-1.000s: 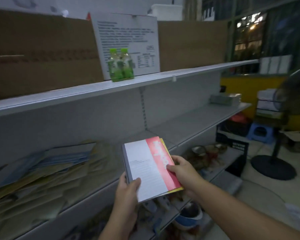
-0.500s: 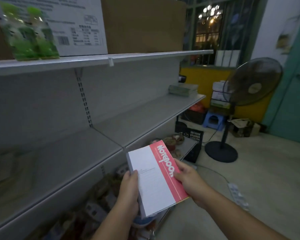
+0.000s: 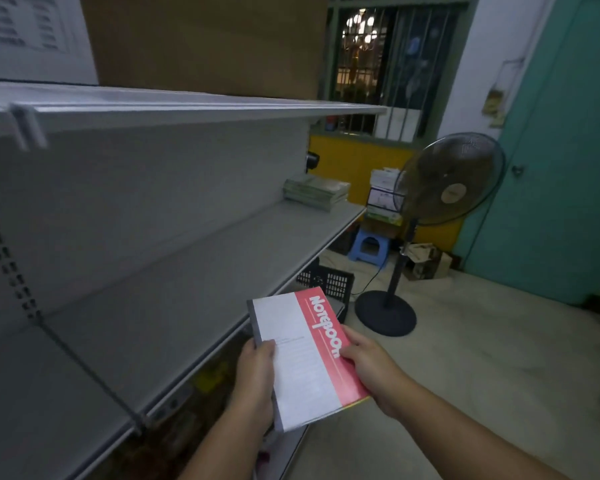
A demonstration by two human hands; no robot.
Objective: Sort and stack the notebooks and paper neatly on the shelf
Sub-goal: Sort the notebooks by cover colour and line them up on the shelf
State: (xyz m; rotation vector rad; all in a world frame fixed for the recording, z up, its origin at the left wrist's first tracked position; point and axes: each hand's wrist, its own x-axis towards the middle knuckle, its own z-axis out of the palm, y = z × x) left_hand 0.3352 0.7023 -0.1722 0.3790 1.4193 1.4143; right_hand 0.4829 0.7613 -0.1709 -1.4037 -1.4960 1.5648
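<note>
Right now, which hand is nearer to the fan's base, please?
Right. The right hand holds the notebook by its red side, toward the fan base; the left hand holds the white side, toward the shelf.

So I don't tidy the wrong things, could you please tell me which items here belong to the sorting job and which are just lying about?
Job: red-and-white notebook in left hand and right hand; middle shelf; green stack on it.
Lying about: fan, blue stool, black crate.

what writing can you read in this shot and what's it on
"NOTEBOOK": red band of the notebook cover.
Fine print on its white half: too small to read.
Label on the white carton, top shelf: blurred.
Badge on the fan hub: too small.
</note>
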